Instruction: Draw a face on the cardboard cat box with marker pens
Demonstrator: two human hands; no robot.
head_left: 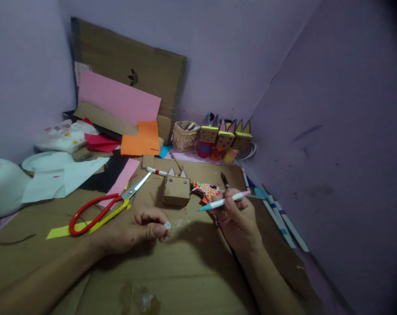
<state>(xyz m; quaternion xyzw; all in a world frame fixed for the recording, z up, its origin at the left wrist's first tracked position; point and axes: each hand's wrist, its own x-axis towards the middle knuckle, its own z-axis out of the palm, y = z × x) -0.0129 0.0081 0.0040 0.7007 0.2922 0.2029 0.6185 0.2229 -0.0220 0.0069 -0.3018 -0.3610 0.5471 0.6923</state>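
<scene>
Pinched in my left hand (149,225) is a small white marker cap (166,225), its hollow end facing right. My right hand (239,218) grips a white marker (221,202) with a bare turquoise tip pointing left and a pink far end. Just beyond the hands sits a cardboard box head (176,190) with two pointed ears and two eyes. Beside it lies a colourful patterned piece (206,190), partly hidden by the marker and my right hand. Red-and-yellow-handled scissors (109,205) rest behind my left forearm, blades half parted.
Three cardboard animal figures (224,139) and a woven basket (185,136) holding markers stand at the back. Orange paper (140,142), pink paper (120,97) and other scraps pile up at the left. Several markers (285,223) lie along the right wall. A cardboard sheet (172,280) covers the table.
</scene>
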